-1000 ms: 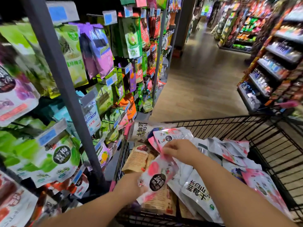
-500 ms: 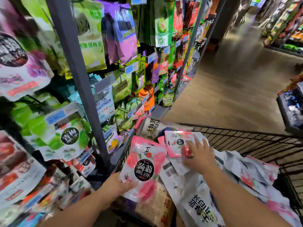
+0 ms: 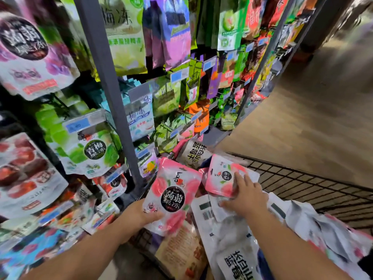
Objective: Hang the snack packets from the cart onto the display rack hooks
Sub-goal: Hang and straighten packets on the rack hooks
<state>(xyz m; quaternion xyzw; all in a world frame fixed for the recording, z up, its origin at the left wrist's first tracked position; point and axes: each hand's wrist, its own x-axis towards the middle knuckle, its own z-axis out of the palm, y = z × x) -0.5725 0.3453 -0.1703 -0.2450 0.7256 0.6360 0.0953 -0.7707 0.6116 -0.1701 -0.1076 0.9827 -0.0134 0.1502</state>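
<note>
Snack packets [image 3: 228,235] lie heaped in the cart [image 3: 302,184], which sits just right of the rack [image 3: 107,77]. Of the two hands, the left hand [image 3: 139,216] grips a pink packet [image 3: 172,197] by its lower corner. The packet is upright, long axis pointing up, close beside the rack, so this looks the nearer hand for hanging. The right hand [image 3: 245,199] lies flat, fingers spread, on a second pink packet [image 3: 222,176] in the cart.

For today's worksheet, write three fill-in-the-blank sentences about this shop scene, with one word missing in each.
1. The left hand grips a ___ packet bearing a black circle.
2. The right hand rests on a second packet in the wire ___.
3. The upright rack post is coloured ___.
Missing words: pink; cart; grey.
</note>
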